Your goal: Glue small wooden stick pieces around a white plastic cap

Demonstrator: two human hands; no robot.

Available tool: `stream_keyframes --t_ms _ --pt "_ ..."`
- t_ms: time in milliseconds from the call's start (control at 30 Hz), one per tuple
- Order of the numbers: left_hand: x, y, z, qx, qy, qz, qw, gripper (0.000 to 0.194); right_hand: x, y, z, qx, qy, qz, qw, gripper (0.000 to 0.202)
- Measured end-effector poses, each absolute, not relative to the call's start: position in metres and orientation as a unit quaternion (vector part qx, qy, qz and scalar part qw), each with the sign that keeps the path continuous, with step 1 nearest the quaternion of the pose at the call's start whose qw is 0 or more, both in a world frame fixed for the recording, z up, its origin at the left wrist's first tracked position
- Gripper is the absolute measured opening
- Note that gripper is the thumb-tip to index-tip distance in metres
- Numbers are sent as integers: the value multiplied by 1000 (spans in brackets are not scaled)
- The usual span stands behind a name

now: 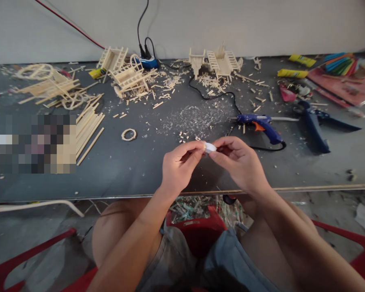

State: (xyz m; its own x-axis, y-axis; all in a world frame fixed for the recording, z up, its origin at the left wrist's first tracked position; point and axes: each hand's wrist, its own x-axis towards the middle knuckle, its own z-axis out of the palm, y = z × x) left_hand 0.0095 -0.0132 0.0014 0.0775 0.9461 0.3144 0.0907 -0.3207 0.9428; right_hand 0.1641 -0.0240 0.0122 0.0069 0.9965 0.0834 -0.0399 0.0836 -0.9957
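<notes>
While both hands meet above the near edge of the table [115,178], the left hand [178,168] and right hand [239,162] pinch a small white piece [210,147] between their fingertips; it may be tape, though it is too small to tell. Just beyond lies bare dark tabletop. A glue gun [261,125] lies near on the right, a stick ring [129,134] to the left, and stick models [130,77] crowd the far edge.

Stick-littered grey table [134,170], glue gun [261,126]
</notes>
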Motion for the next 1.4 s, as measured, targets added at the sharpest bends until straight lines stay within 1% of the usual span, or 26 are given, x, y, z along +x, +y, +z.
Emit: stream_keyframes --t_ms 433,900,1100,1267,1400 --pt "12 -13 3 600 416 547 409 8 164 -25 11 -459 -507 495 535 17" --pt "9 -8 -2 634 386 558 370 11 164 -24 13 -471 -522 475 529 15" --pt "12 -10 -2 591 407 550 428 12 164 -24 13 -472 -518 477 531 15" --pt "14 -10 -1 549 392 550 493 28 166 -22 12 -470 -491 489 546 14" --pt "14 -9 2 538 405 501 543 29 169 -21 11 -466 -472 523 535 15"
